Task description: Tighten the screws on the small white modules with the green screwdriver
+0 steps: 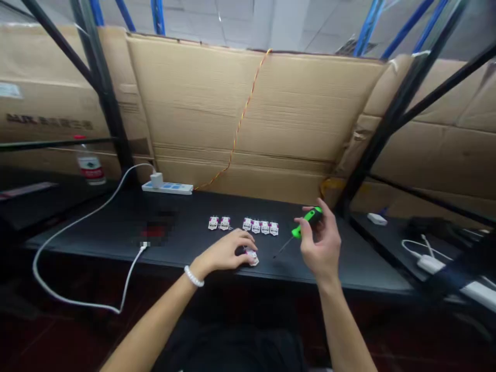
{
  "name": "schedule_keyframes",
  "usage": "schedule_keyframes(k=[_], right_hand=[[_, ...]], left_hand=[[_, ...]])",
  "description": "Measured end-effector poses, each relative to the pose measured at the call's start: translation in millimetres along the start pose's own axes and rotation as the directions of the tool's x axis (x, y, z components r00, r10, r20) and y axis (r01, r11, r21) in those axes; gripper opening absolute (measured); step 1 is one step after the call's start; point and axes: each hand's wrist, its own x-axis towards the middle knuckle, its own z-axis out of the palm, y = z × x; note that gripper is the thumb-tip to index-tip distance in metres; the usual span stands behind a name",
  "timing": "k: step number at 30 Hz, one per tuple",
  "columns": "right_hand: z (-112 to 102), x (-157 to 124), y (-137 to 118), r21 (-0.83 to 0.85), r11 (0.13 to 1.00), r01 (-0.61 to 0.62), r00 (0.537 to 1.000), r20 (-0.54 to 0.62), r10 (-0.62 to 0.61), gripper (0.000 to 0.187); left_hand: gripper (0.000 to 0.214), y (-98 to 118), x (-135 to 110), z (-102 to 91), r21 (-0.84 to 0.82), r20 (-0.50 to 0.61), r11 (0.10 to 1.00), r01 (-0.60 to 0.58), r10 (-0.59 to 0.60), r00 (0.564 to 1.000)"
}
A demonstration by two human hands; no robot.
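Note:
Near the front edge of the black table, my left hand (228, 250) has its fingers closed on a small white and purple part (253, 257), which looks like a plastic module; the fingers cover some of it. My right hand (321, 243) grips a screwdriver (306, 222) by its green and black handle. The thin shaft slants down to the left, its tip to the right of the held part and apart from it. Behind my hands a row of several similar white and purple parts (260, 226) lies on the table, with two more (219, 223) to its left.
A white power strip (167, 187) with a plugged-in charger lies at the back left, its white cable looping over the front edge. Cardboard (248, 113) walls the back. Black metal posts (382, 129) flank the table. A water bottle (91, 164) stands on the left.

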Motion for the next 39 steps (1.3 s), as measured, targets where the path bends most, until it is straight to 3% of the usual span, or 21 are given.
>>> schedule_keyframes(k=[5, 17, 29, 39], right_hand=[[-1, 0, 3, 0.010, 1.000, 0.006, 1.000, 0.005, -0.006, 0.061], [-4, 0, 3, 0.030, 1.000, 0.006, 1.000, 0.022, -0.006, 0.057], [-3, -1, 2, 0.029, 0.999, 0.023, 0.999, 0.038, -0.024, 0.054], [-2, -1, 2, 0.047, 0.998, 0.044, 0.998, 0.051, -0.046, 0.054]], left_hand=[[0.027, -2, -1, -6.8, -0.001, 0.065, 0.999, -0.044, 0.044, 0.997], [0.017, 4, 1, -3.1, -0.044, 0.062, 0.992, -0.117, 0.120, 0.991], [0.020, 8, -2, -11.3, 0.184, 0.070, 0.978, -0.095, 0.083, 0.994], [0.020, 8, -1, -14.1, 0.223, 0.070, 0.966, -0.128, 0.115, 0.991]])
